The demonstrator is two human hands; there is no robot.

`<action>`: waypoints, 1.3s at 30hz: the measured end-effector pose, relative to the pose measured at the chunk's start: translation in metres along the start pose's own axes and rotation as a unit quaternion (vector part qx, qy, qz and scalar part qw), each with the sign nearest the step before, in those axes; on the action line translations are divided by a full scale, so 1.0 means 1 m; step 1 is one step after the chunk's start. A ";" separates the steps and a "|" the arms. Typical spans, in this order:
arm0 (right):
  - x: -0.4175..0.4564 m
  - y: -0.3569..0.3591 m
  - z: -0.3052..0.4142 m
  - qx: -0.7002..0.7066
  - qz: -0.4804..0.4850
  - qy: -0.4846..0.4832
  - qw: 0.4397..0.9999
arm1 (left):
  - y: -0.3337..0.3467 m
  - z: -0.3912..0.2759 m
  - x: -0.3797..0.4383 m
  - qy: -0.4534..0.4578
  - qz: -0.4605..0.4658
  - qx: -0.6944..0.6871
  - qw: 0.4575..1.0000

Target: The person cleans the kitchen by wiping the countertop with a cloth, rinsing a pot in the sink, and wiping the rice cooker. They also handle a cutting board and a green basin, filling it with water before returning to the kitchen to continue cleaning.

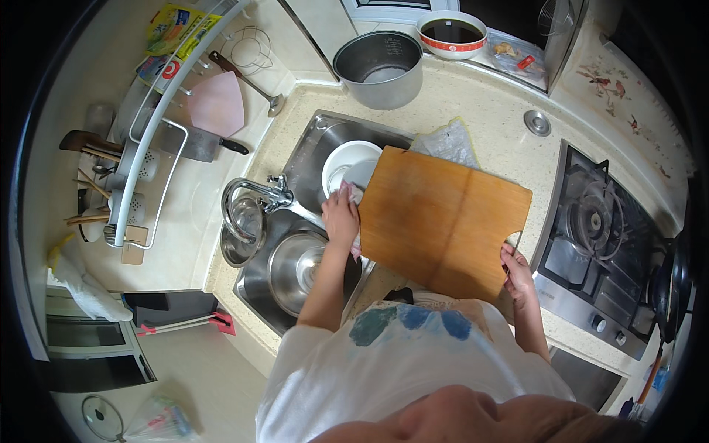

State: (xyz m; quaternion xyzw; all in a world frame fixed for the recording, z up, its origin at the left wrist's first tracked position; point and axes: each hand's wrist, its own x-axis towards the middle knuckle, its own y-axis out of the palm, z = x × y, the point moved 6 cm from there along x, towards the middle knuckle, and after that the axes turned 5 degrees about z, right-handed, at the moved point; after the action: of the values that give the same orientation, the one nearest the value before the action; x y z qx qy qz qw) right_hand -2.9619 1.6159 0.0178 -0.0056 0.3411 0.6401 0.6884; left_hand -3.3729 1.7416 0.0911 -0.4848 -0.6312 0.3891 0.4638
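Observation:
A wooden cutting board (443, 221) lies broadside before me, its left end over the sink edge and its right end over the counter. My right hand (519, 271) grips its metal handle (519, 240) at the lower right corner. At the board's left edge, my left hand (340, 217) holds a pink-and-white cloth (352, 191), partly hidden under the fingers and along the board. Just beyond that hand, a white bowl (332, 160) sits in the upper sink basin (307, 149). The lower basin contains a large stainless steel bowl (285, 271).
A chrome faucet (235, 194) stands left of my left hand, beside a small metal bowl (228, 243). Behind the board are a grey cloth (448, 144) and a rice cooker inner pot (382, 83). The gas stove (570, 260) is at right. A wall rack (158, 111) holds utensils.

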 end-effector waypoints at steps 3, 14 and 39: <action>0.000 -0.005 -0.003 0.020 -0.008 -0.003 1.000 | -0.032 -0.014 -0.041 0.021 -0.095 -0.076 0.992; -0.010 0.035 0.033 0.050 -0.049 -0.067 0.995 | -0.038 -0.013 -0.092 0.015 -0.045 -0.165 0.985; -0.328 0.083 0.089 -0.040 -0.207 -0.211 0.954 | -0.046 -0.099 -0.167 0.109 0.173 -0.563 0.801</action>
State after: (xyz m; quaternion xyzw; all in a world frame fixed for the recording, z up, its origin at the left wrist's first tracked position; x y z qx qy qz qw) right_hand -2.9773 1.3827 0.2778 0.0315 0.1538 0.4830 0.8614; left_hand -3.2722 1.5726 0.1256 -0.8011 -0.5899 -0.0168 0.1000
